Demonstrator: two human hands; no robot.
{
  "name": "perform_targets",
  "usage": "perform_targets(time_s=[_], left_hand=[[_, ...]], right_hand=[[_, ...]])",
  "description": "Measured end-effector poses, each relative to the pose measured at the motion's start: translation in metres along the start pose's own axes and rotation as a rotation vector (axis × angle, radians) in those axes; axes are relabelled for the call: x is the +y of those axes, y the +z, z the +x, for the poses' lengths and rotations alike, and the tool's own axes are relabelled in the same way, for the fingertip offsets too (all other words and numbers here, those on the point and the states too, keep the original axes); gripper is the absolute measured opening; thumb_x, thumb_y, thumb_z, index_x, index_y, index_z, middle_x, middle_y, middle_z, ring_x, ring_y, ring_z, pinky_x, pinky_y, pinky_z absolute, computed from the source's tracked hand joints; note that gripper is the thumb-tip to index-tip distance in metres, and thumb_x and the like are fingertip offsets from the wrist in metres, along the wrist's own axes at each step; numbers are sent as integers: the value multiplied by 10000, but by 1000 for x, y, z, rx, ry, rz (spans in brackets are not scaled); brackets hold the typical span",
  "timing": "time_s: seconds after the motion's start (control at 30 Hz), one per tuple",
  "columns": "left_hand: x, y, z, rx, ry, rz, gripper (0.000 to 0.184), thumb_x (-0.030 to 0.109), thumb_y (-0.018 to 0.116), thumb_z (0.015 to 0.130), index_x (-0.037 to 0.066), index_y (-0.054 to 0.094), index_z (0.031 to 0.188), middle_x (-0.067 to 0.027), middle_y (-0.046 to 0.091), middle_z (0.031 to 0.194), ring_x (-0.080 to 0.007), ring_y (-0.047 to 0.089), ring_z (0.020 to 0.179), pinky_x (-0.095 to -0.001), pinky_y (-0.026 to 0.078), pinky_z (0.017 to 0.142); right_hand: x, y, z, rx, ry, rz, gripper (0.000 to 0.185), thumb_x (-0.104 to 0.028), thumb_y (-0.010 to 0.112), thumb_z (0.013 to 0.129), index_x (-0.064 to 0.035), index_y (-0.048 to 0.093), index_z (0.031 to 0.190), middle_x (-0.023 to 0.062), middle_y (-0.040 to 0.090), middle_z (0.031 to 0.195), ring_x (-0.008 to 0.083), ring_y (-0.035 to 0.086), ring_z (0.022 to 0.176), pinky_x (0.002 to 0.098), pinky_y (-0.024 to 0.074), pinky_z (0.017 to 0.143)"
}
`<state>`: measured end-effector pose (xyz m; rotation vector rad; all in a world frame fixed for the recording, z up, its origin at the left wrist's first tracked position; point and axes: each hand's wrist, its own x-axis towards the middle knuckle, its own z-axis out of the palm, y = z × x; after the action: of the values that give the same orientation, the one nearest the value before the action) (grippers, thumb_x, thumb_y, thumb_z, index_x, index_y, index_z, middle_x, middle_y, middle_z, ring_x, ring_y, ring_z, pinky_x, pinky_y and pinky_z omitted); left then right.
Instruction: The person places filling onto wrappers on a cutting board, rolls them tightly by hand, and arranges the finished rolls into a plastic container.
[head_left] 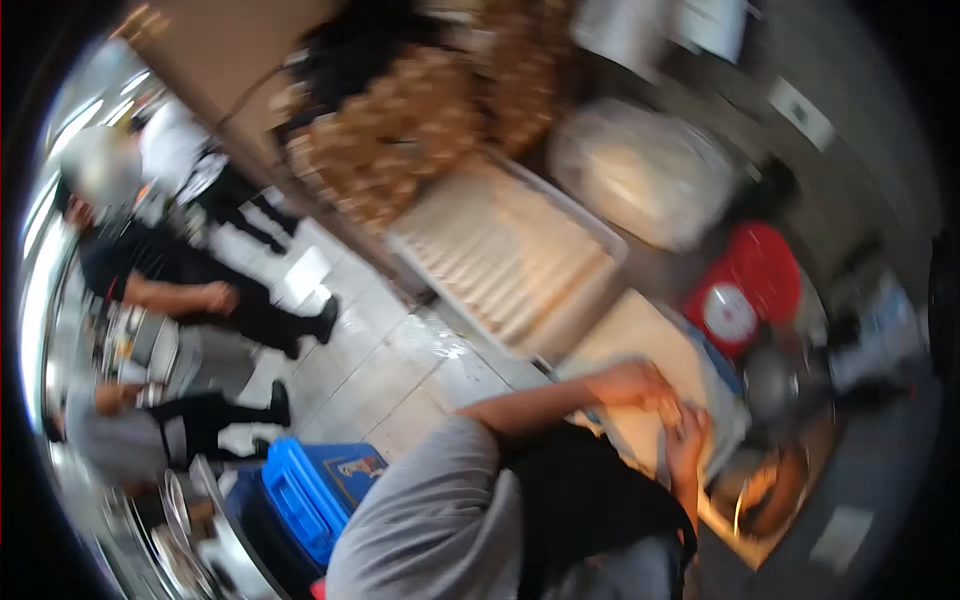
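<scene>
Grip of left hand [630, 384] and right hand [686, 438] looks pinched round a blurred pale piece [672, 411], best pressed lightly, pale board [640, 335] towards twelve o'clock.

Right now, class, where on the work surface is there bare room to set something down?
The pale board looks bare between the filled tray, the red scale and the left hand, though the picture is blurred. It is crowded beyond, where the tray, brown bumpy stack and plastic bag bunch close together.
</scene>
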<state>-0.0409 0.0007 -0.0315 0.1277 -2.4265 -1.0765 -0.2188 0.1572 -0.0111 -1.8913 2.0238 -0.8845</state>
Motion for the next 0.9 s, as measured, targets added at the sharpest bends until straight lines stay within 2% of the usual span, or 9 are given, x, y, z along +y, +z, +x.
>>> perform_targets(time_s=[0.03, 0.1, 0.2, 0.27, 0.43, 0.6, 0.73, 0.87, 0.9], left_hand=[[8, -10, -6, 119, 81, 90, 506, 168, 711, 706, 128, 635, 1205, -73, 658, 1168, -279, 590, 1088, -418, 440, 972], [7, -20, -6, -49, -42, 116, 542, 102, 709, 683, 114, 634, 1219, -76, 667, 1137, -270, 605, 1064, -400, 450, 968], [14, -32, -6, -47, -62, 159, 410, 58, 664, 726, 119, 691, 1131, -72, 682, 1124, -260, 613, 1054, -383, 472, 904], [8, -28, -12, -62, -110, 225, 333, 93, 611, 786, 98, 690, 1109, -56, 693, 1112, -243, 632, 1027, -369, 458, 942], [41, -46, -3, -118, -73, 159, 733, 124, 661, 723, 77, 447, 1423, -173, 587, 1287, -352, 490, 1234, -483, 336, 1077], [35, -23, 7, -147, -18, 242, 480, 137, 684, 782, 57, 630, 1252, -123, 637, 1233, -313, 527, 1202, -457, 377, 1046], [15, -17, 2, -97, -35, 196, 259, 66, 608, 864, 35, 712, 1100, -143, 682, 1144, -313, 617, 1088, -418, 419, 1009], [29, -25, 4, -78, -72, 327, 665, 204, 723, 796, 95, 471, 1401, -135, 619, 1244, -320, 547, 1167, -425, 404, 1013], [31, -30, 6, -123, -75, 254, 582, 207, 724, 789, 106, 552, 1336, -104, 638, 1189, -299, 566, 1099, -422, 425, 971]], right_hand=[[-9, -7, 1, 0, 43, 74, 571, -82, 771, 698, -39, 590, 1239, 167, 574, 1082, 355, 529, 1033, 431, 438, 897], [-23, -13, -1, 60, 159, 239, 620, -147, 825, 661, -62, 603, 1233, 153, 586, 1170, 334, 531, 1086, 420, 433, 962], [-9, 8, -8, 152, 51, 209, 222, -40, 740, 721, -96, 742, 935, 80, 668, 1018, 276, 608, 950, 378, 478, 853], [-11, 12, -13, 245, 24, 198, 243, 42, 672, 710, -98, 740, 897, 84, 669, 994, 282, 619, 938, 386, 488, 836], [-42, -15, -6, 285, 162, 298, 203, -28, 695, 719, -107, 724, 904, 80, 648, 1045, 283, 608, 982, 399, 488, 867], [-34, -3, -8, 213, 112, 27, 183, -158, 708, 732, -108, 712, 907, 83, 636, 1034, 313, 598, 992, 416, 471, 892], [-8, 15, -21, 258, 110, 195, 196, -182, 704, 741, -92, 707, 916, 92, 649, 1046, 322, 594, 1032, 419, 467, 913], [-20, -3, -15, 277, 130, 219, 202, -149, 726, 766, -58, 707, 945, 100, 678, 1032, 310, 622, 1013, 401, 486, 894], [-19, -6, -16, 251, 132, 174, 195, -140, 729, 771, -53, 710, 945, 103, 687, 1022, 304, 635, 995, 399, 492, 888]])
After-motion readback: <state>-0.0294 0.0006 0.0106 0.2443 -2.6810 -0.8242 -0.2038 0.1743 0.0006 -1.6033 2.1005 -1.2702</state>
